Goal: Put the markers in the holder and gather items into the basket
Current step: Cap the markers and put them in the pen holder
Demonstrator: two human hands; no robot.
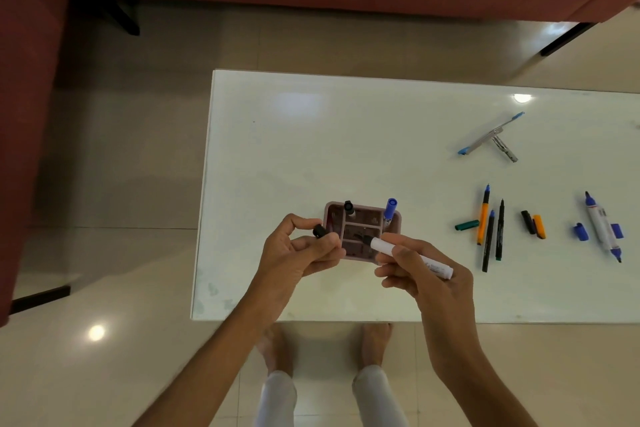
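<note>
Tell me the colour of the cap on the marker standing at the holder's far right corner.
Blue, seen in the head view: the upright marker's cap.

Head camera looks steeply down, close above the white table (311, 135).

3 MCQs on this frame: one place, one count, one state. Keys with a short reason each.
1. Where is the holder?
A. near the table's front left, by the hands
B. at the table's far right edge
C. on the floor

2. How many markers already stand in the holder?
A. none
B. two
C. five

3. What state is the white marker in the right hand?
A. capped
B. uncapped, tip bare
C. lying on the table

Key:
1 A: it sits on the table just beyond both hands.
2 B: a black-capped marker and a blue-capped marker stand in it.
3 B: its dark tip shows, and the left hand pinches a black cap.
</note>
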